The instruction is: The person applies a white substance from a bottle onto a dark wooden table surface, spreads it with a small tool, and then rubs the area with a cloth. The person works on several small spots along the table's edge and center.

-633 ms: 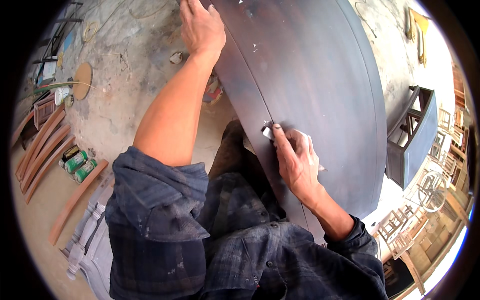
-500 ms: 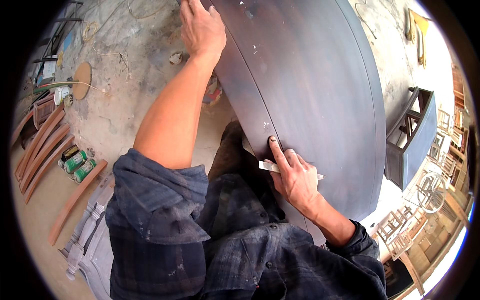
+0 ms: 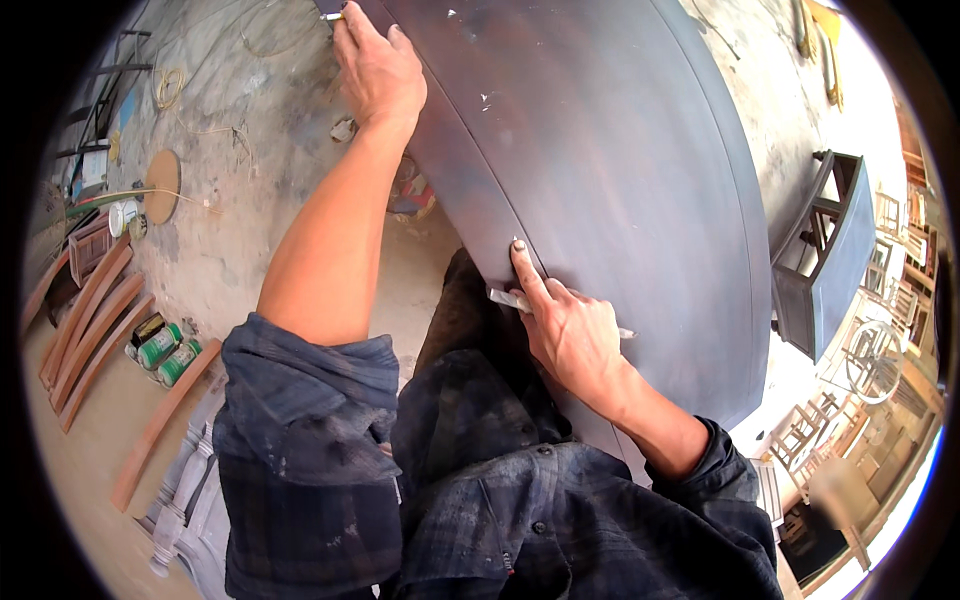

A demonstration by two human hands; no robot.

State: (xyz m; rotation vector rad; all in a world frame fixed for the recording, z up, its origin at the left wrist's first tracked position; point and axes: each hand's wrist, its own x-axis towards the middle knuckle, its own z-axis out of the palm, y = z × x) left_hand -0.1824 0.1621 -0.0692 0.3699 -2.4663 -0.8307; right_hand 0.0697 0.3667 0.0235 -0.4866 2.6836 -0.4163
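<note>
My left hand (image 3: pixel 378 78) is at the upper left edge of a dark, curved wooden panel (image 3: pixel 630 200), fingers closed around a small pale object (image 3: pixel 329 17) too small to name. My right hand (image 3: pixel 570 335) holds a thin, flat metal scraper (image 3: pixel 503 298) crosswise under the fingers, while its extended index finger touches the panel beside the long thin seam. A few small white marks speckle the upper surface.
Curved wooden pieces (image 3: pixel 95 330), green cans (image 3: pixel 160 345), a round tan board (image 3: pixel 162 185) and grey turned parts (image 3: pixel 180 505) lie left on the concrete floor (image 3: pixel 250 180). Right are a dark furniture frame (image 3: pixel 820 260), wooden chairs (image 3: pixel 800 440) and a bicycle (image 3: pixel 872 365).
My right hand has lowered the scraper from the seam; its index finger dipped, then slid up beside the seam. My left hand appears slightly further left, with a pale object showing at its fingertips.
</note>
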